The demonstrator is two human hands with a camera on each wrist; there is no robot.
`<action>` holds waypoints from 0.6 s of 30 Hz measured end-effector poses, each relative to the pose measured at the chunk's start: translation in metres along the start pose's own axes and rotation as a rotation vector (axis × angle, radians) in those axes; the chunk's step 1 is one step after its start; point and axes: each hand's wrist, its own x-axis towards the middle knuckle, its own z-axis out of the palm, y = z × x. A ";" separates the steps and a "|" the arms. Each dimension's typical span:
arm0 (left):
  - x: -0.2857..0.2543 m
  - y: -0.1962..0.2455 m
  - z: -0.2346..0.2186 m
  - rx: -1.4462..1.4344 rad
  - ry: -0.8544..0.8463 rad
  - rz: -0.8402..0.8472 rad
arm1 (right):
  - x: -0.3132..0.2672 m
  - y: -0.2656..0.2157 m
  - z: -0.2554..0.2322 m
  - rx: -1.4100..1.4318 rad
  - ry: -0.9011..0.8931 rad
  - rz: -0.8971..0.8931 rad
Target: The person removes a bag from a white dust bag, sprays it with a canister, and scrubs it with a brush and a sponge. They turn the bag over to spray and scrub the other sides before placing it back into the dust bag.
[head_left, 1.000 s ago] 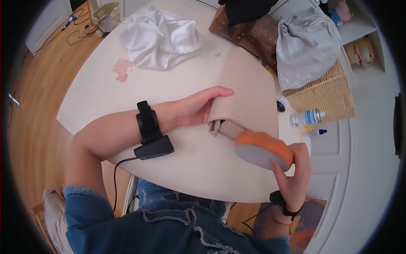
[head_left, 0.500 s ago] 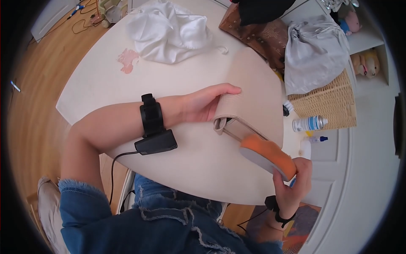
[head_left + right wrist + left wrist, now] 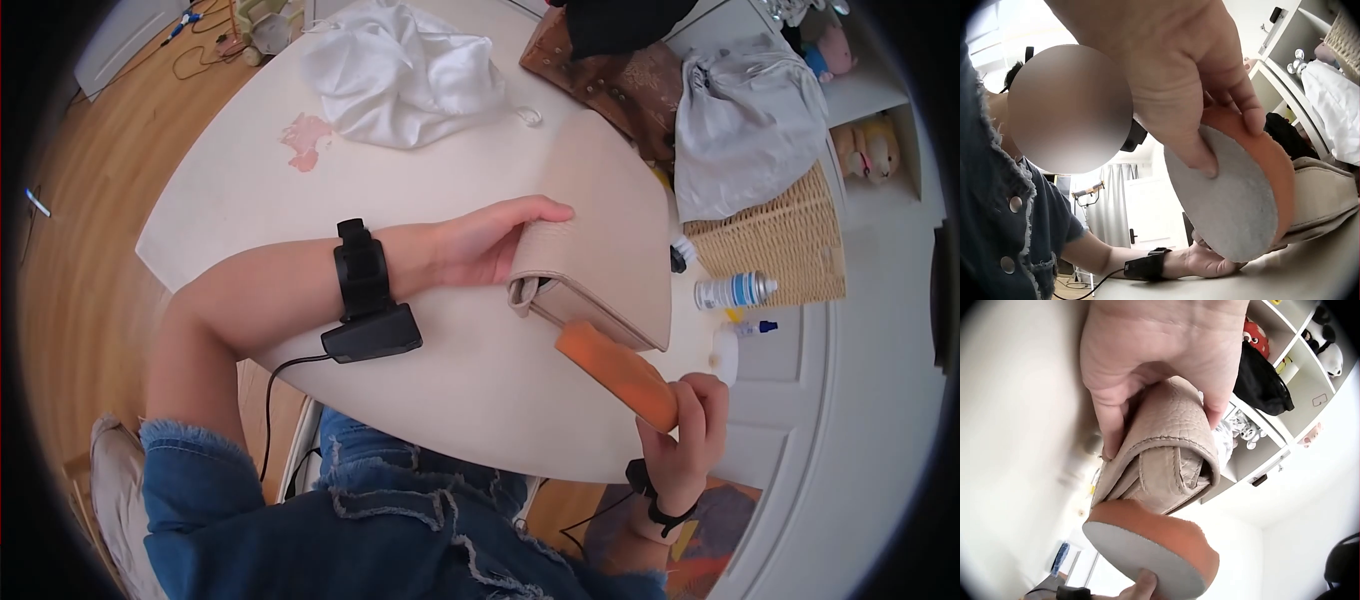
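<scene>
My left hand [image 3: 490, 240] grips one end of a beige grained-leather bag [image 3: 600, 240], thumb on one face and fingers round the other. The bag stands on its edge on the white table, its folded stitched side toward me in the left wrist view. My right hand [image 3: 685, 435] pinches an oval sponge [image 3: 620, 375] at one end, with the thumb flat on its grey face [image 3: 1229, 194]. The orange side of the sponge [image 3: 1154, 528] lies close against the bag's lower side. In the head view the grey face is hidden.
A crumpled white satin cloth [image 3: 405, 80] lies at the back of the white table [image 3: 400, 410], by a pink stain [image 3: 305, 142]. On the right are a spray can [image 3: 735, 290], a woven basket [image 3: 780, 250], a silvery drawstring bag [image 3: 745, 140] and a brown bag [image 3: 610, 85].
The sponge has tilted so its grey face turned out of the head view, and it has moved slightly down along the bag. The left hand keeps its grip on the bag.
</scene>
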 end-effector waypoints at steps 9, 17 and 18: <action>0.000 0.000 -0.001 -0.011 -0.006 -0.003 | 0.024 -0.004 0.010 0.150 0.035 0.162; 0.003 -0.002 -0.004 0.006 -0.008 -0.002 | 0.013 0.024 -0.016 0.188 -0.058 0.338; 0.004 -0.003 -0.005 0.019 -0.024 0.020 | 0.017 0.022 -0.011 0.186 -0.053 0.350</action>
